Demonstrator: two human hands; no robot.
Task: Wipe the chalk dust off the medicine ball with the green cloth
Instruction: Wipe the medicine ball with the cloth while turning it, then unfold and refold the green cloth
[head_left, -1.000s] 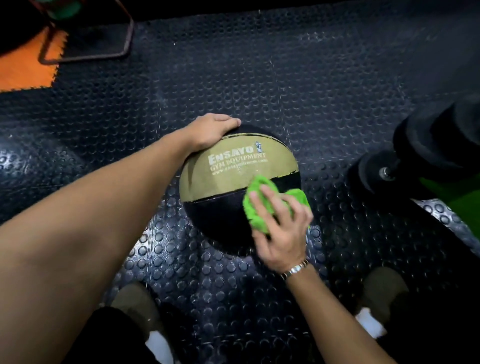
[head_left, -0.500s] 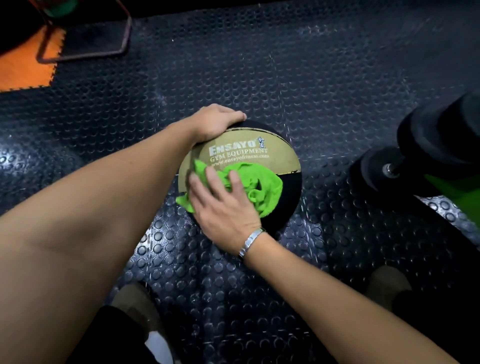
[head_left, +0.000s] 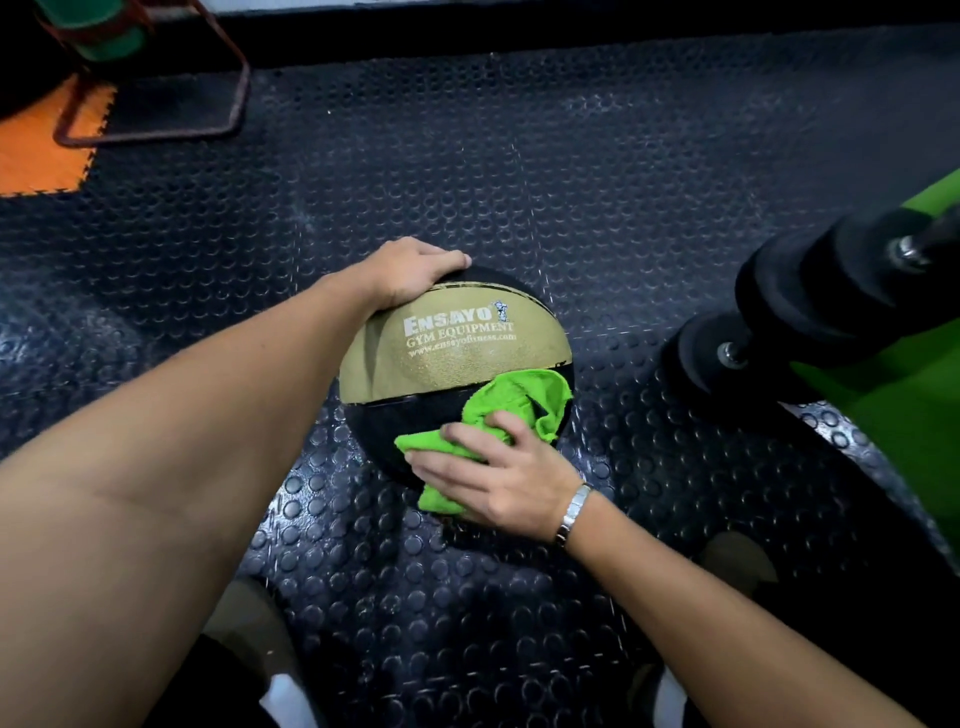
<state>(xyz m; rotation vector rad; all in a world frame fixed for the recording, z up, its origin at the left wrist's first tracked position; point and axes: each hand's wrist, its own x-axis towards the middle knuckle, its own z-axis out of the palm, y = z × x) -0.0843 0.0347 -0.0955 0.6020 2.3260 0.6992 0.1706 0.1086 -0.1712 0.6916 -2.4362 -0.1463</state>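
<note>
A gold-and-black medicine ball (head_left: 452, 358) with white lettering rests on the studded rubber floor at centre. My left hand (head_left: 413, 270) grips its far upper-left edge, fingers curled over the top. My right hand (head_left: 498, 470) presses the crumpled green cloth (head_left: 511, 402) against the ball's black lower-right part. The cloth spreads from under my fingers up toward the gold band. A metal watch sits on my right wrist.
Black dumbbells (head_left: 810, 306) lie close to the ball's right, on a green mat (head_left: 898, 395). A red metal frame (head_left: 156, 104) and an orange floor tile (head_left: 41, 150) are at the far left. My shoes (head_left: 249, 613) show at the bottom.
My right hand has swept the cloth from the ball's left side down to its lower right. The left hand stays on the ball's top edge.
</note>
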